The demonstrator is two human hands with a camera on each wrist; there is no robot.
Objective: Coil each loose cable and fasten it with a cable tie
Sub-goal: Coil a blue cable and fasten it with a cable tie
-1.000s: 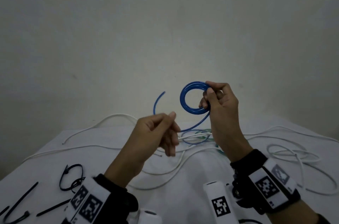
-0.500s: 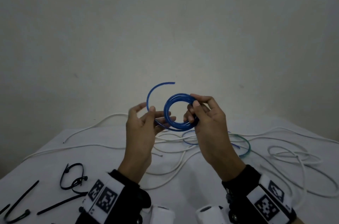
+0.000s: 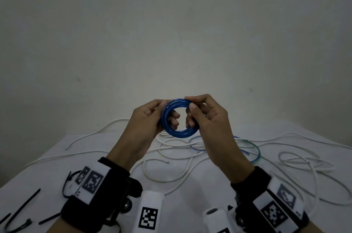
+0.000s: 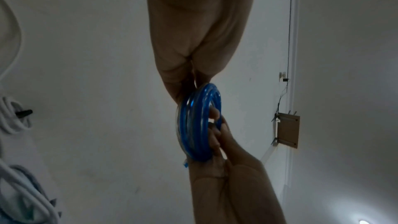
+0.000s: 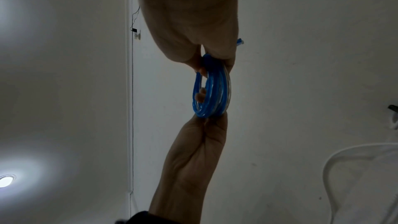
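Note:
A blue cable (image 3: 179,135) is wound into a small tight ring of several turns and held up in front of the wall, above the table. My left hand (image 3: 164,116) grips the ring's left side, with fingers reaching through its middle. My right hand (image 3: 192,107) pinches the upper right of the ring between thumb and fingers. The left wrist view shows the coil (image 4: 193,125) edge-on between both hands, and so does the right wrist view (image 5: 213,94). A short blue cable end (image 5: 240,41) sticks out beside my right hand. No tie is on the coil.
Loose white cables (image 3: 171,156) sprawl over the white table (image 3: 38,175), with a looser white bundle (image 3: 301,160) at the right. A teal cable (image 3: 255,149) and a thin blue one (image 3: 200,143) lie under my hands. Black cable ties (image 3: 21,208) lie at the near left.
The free blue end that curved up at the left has been wound into the ring. My left hand moved in and took hold of the coil; both hands drew together.

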